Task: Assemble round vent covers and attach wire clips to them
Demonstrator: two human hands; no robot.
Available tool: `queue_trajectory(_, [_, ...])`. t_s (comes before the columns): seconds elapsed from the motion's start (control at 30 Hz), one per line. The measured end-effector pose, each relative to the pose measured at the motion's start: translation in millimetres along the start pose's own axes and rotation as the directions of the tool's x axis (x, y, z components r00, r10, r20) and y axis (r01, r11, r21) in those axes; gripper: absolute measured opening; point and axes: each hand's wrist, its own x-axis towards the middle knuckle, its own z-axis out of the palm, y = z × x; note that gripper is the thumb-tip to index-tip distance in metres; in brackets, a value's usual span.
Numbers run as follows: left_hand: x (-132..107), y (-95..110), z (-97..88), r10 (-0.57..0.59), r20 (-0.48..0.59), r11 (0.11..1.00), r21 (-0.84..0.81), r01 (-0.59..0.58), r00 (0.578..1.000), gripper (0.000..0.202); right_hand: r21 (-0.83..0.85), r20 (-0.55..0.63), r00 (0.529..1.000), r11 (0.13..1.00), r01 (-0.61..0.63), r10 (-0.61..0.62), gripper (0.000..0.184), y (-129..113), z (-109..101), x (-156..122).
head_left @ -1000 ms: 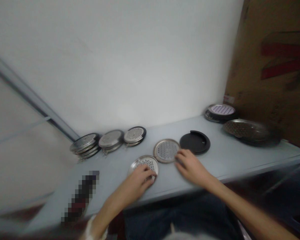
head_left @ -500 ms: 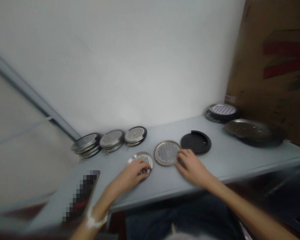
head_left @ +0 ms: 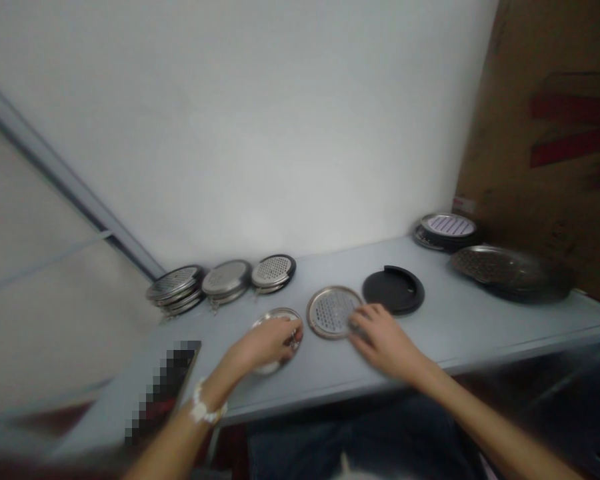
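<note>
My left hand [head_left: 263,345] lies over a round perforated steel disc [head_left: 278,316] near the front of the grey shelf [head_left: 460,327], its fingers curled onto the disc. A pale bracelet sits on that wrist. My right hand [head_left: 383,337] rests with bent fingers on the right rim of a second perforated steel disc [head_left: 333,311]. A black round cap with a notch [head_left: 393,291] lies just right of that disc.
Three low stacks of steel discs [head_left: 176,288] [head_left: 225,277] [head_left: 273,269] line the white wall. At the far right stand a dark ringed stack [head_left: 447,229] and a wide perforated tray [head_left: 505,267], before a brown cardboard box [head_left: 555,147]. A blurred dark flat object [head_left: 163,390] lies front left.
My left hand has drawn its steel disc leftward along the shelf, and its fingers have curled tighter on it. My right hand has stayed at the edge of the second disc.
</note>
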Motion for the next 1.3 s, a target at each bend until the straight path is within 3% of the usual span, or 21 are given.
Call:
queue_trajectory(0.5, [-10, -8, 16.5, 0.028, -0.076, 0.999, 0.023, -0.027, 0.997, 0.01, 0.011, -0.033, 0.999, 1.0, -0.011, 0.012, 0.019, 0, 2, 0])
queue_trajectory(0.8, [-11, -11, 18.8, -0.014, -0.11, 0.996, -0.092, 0.004, 0.994, 0.012, -0.009, -0.02, 1.0, 1.0, -0.014, 0.014, 0.021, 1, 2, 0])
queue_trajectory(1.03, [-19, -13, 17.0, -0.089, -0.281, 0.966, -0.258, 0.015, 0.956, 0.028, -0.023, 0.004, 1.0, 1.0, -0.019, 0.02, 0.018, -3, -2, 0])
queue_trajectory(1.13, [-26, -29, 20.0, -0.218, -0.347, 0.932, -0.352, 0.089, 0.912, 0.035, -0.022, 0.009, 1.0, 0.999, -0.024, 0.024, 0.018, -4, -3, 0])
queue_trajectory(1.3, [-42, -79, 31.2, -0.394, -0.363, 0.879, -0.418, 0.23, 0.845, 0.038, -0.023, 0.014, 0.999, 0.999, -0.034, 0.034, 0.017, -4, -2, 1])
